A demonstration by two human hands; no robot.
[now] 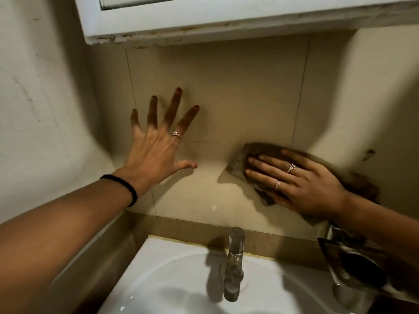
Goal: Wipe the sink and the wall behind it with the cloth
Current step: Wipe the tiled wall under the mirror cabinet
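A beige tiled wall (226, 91) with thin grout lines rises behind a white sink (181, 279), under the chipped lower edge of a white cabinet (204, 21).

The right hand (301, 180) lies flat, fingers together and extended, palm pressing a brown cloth (240, 159) against the wall low down, just above the stone ledge (192, 225) that runs behind the sink's rear edge. Two rings show on its fingers. The cloth is coarse-textured and crumpled; it sticks out past the fingertips on the left, and more of it shows blurred behind the wrist on the right.

The left hand (156, 148) is spread wide open and holds nothing, its fingers splayed at or against the wall to the left of the cloth; whether the palm touches cannot be told. It wears one ring, and a black band (127, 186) circles the wrist.

Below, a metal faucet (234, 266) stands at the middle of the sink's rear edge. The basin looks bare. At the sink's right side sits a dark, shiny metal object (358, 270), too blurred to identify.
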